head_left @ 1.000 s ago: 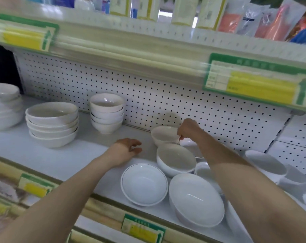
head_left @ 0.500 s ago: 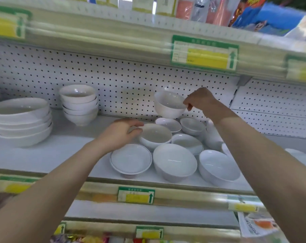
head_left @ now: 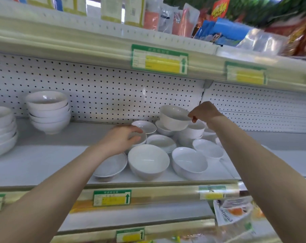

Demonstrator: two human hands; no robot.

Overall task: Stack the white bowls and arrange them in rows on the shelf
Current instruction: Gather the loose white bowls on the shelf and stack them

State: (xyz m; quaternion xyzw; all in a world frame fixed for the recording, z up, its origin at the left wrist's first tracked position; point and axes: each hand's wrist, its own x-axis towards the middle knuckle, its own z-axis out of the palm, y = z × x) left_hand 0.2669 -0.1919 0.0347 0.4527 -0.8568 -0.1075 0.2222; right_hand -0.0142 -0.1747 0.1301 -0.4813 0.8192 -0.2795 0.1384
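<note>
Pinching the right side of the rim of a deep round white glazed bowl (head_left: 173,118) between thumb and curled fingers of the right hand (head_left: 204,112), holding it slightly tilted in the air over the back of the loose bowl cluster (head_left: 166,151), close to the white perforated back panel (head_left: 105,95). Curling the left hand (head_left: 119,140) round a small white bowl (head_left: 140,137) standing on the white metal shelf (head_left: 34,165) at the cluster's left edge. Leaving bare shelf open between the cluster and a stack of four small white bowls (head_left: 48,111) at the back left, and again right of the right forearm. Crowding the front lip with three bowls. Counting about nine loose bowls, some hiding behind the arm, plus a stack of wide white bowls (head_left: 1,134), at least four, running off the left frame edge.
</note>
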